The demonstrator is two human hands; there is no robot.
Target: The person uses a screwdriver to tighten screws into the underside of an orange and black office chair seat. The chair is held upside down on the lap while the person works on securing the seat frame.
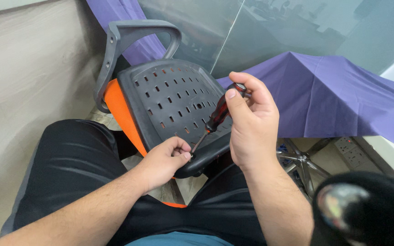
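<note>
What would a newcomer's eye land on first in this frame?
At centre, the right hand grips a red-and-black-handled screwdriver, its tip angled down to the near edge of a black perforated plastic chair seat base with orange mesh beneath. The left hand pinches at the tip. Behind to the right, a purple cloth drapes over a surface.

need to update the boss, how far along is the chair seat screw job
Done: the seat pan is flipped underside up, its armrest loop attached. In hand: the right hand holds a red-and-black screwdriver, tip at the near edge where the left hand pinches something too small to identify. Left: the chrome star base lies apart on the floor. How many screws are in, I cannot tell.
</note>
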